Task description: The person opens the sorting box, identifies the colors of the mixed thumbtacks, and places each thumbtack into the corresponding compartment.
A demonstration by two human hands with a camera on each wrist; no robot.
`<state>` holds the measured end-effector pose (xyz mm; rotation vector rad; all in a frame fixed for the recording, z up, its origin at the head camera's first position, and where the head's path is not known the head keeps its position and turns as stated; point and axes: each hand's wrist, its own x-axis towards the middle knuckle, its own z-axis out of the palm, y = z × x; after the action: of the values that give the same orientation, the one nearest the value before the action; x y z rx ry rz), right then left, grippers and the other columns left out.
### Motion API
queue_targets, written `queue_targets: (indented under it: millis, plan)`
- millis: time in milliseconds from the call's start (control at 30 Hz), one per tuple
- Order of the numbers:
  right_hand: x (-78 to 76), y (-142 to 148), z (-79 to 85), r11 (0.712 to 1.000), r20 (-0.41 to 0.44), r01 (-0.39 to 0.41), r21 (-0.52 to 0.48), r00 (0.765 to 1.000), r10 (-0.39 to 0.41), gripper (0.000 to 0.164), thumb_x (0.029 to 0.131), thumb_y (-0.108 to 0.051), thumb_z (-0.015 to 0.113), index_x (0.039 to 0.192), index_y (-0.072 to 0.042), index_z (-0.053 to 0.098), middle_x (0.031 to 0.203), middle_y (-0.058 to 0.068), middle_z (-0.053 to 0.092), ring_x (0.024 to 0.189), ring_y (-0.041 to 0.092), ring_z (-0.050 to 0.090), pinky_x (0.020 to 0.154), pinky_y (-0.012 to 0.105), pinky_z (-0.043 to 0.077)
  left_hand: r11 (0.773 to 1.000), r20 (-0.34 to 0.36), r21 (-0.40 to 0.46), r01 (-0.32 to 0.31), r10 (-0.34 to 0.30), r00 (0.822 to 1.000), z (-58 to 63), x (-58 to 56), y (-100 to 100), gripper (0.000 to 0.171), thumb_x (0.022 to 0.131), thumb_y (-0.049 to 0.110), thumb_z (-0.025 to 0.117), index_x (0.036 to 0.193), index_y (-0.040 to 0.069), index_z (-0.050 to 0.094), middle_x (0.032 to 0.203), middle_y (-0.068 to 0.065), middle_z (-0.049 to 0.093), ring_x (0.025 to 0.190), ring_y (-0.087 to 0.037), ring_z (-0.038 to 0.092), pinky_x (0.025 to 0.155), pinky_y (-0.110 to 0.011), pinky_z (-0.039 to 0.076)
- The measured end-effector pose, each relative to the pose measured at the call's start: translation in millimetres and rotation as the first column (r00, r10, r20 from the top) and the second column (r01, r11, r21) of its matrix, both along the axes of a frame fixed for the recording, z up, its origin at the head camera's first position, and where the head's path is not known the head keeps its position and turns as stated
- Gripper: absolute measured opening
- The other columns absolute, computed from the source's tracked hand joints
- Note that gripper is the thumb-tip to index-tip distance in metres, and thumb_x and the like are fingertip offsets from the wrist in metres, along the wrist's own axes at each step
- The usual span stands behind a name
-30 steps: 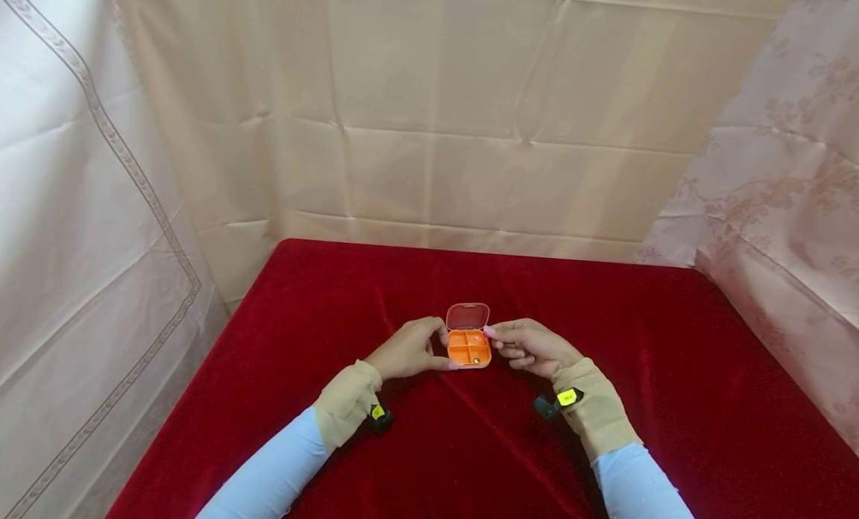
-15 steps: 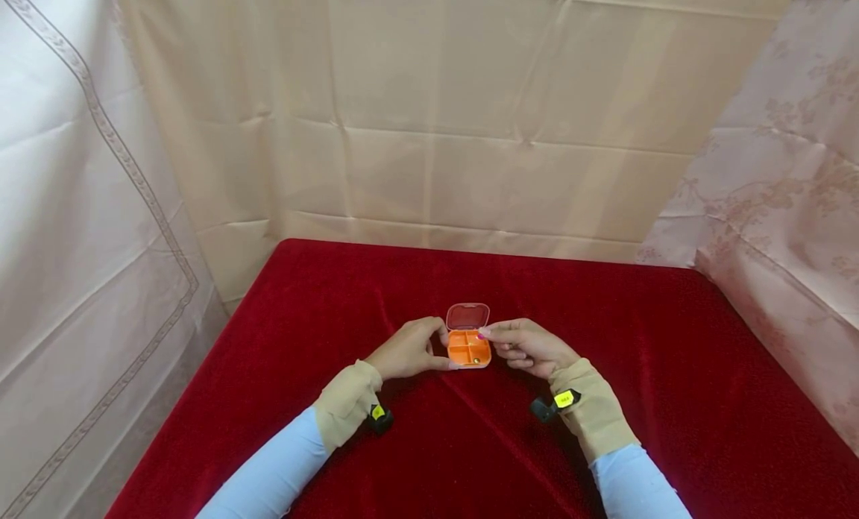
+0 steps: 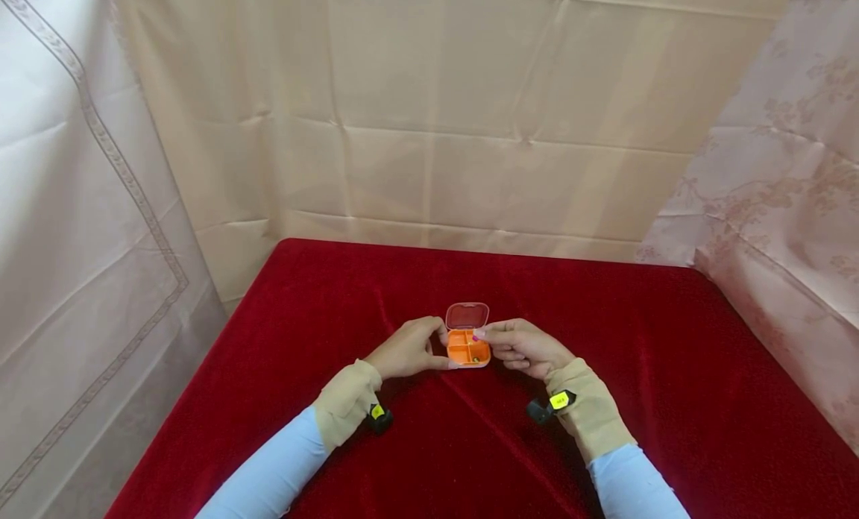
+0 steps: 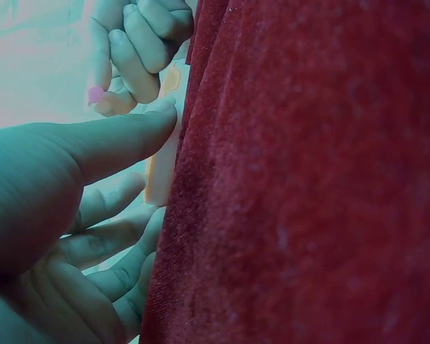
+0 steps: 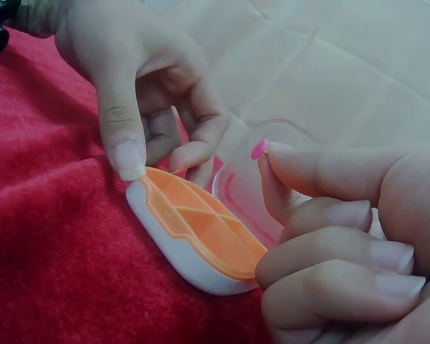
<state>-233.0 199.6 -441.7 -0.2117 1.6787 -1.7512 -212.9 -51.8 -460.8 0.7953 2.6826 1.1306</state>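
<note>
A small pill box (image 3: 459, 357) with a white body and an orange inside, split into several compartments, lies on the red cloth. Its clear lid (image 3: 467, 315) stands raised at the back. My left hand (image 3: 416, 347) holds the box by its left side, thumb (image 5: 122, 132) at the near edge and fingers at the far side. Between thumb and forefinger, my right hand (image 3: 526, 349) pinches a pink pill (image 5: 259, 149) above the right-hand compartments. Those fingers partly cover the box's right side. A tiny yellowish piece (image 3: 476, 359) lies in the near right compartment.
Red velvet cloth (image 3: 429, 444) covers the table, with a few creases. Beige curtain (image 3: 429, 131) hangs behind it, with pale drapes at the left (image 3: 80, 280) and right (image 3: 792, 206). A small black device is strapped at each wrist.
My right hand has moved slightly left, carrying the pink pill from the box's right edge to over its right compartments. My left hand and the box have stayed in place.
</note>
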Motion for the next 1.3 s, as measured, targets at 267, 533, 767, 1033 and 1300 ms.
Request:
queue_targets:
  millis: [267,533,767,1033,1300]
  plan:
    - [1.3,-3,0.5,0.998,-0.059,0.0,0.062,0.998,0.004,0.044,0.094,-0.021,0.065,0.119,0.015,0.056,0.06,-0.006,0.034,0.043,0.003,0.023,0.038,0.016,0.019,1.0,-0.009,-0.01,-0.005,0.005,1.0,-0.3,0.1,0,0.039,0.078,0.037,0.081,0.096,0.012,0.056,0.089,0.0,0.058,0.067,-0.01,0.056,0.06,-0.022,0.046]
    - [2.4,-4,-2.1,0.996,-0.073,0.007,0.094,0.997,0.0,0.045,0.092,-0.023,0.068,0.118,0.013,0.059,0.059,-0.006,0.034,0.043,0.003,0.023,0.039,0.017,0.02,1.0,-0.005,-0.016,-0.002,0.002,1.0,-2.4,-1.9,1,0.04,0.078,0.038,0.081,0.097,0.012,0.057,0.089,0.0,0.058,0.066,-0.01,0.057,0.06,-0.021,0.046]
    - [4.5,-6,-2.2,0.994,-0.088,0.005,0.107,0.996,0.005,0.04,0.093,-0.022,0.066,0.114,0.012,0.06,0.058,-0.006,0.033,0.043,0.003,0.022,0.039,0.017,0.019,1.0,0.004,-0.028,-0.001,0.001,1.0,-1.9,-1.5,1,0.039,0.079,0.038,0.08,0.098,0.013,0.057,0.09,0.001,0.058,0.067,-0.01,0.057,0.06,-0.021,0.046]
    - [4.3,-8,-3.3,0.989,-0.115,0.007,0.147,0.993,0.01,0.039,0.092,-0.024,0.067,0.109,0.01,0.061,0.06,-0.005,0.035,0.045,0.004,0.022,0.04,0.018,0.02,0.999,-0.003,-0.038,-0.003,0.003,1.0,0.0,-1.0,1,0.037,0.08,0.036,0.08,0.097,0.013,0.057,0.091,0.002,0.058,0.068,-0.009,0.056,0.061,-0.021,0.046]
    - [6.1,-11,-3.2,0.977,-0.161,0.022,0.211,0.987,0.013,0.034,0.092,-0.023,0.068,0.106,0.008,0.063,0.055,-0.006,0.029,0.045,0.005,0.02,0.041,0.02,0.019,1.0,0.0,-0.025,0.004,-0.004,1.0,4.1,1.7,1,0.036,0.08,0.034,0.08,0.097,0.011,0.058,0.091,0.0,0.057,0.068,-0.011,0.055,0.061,-0.023,0.046]
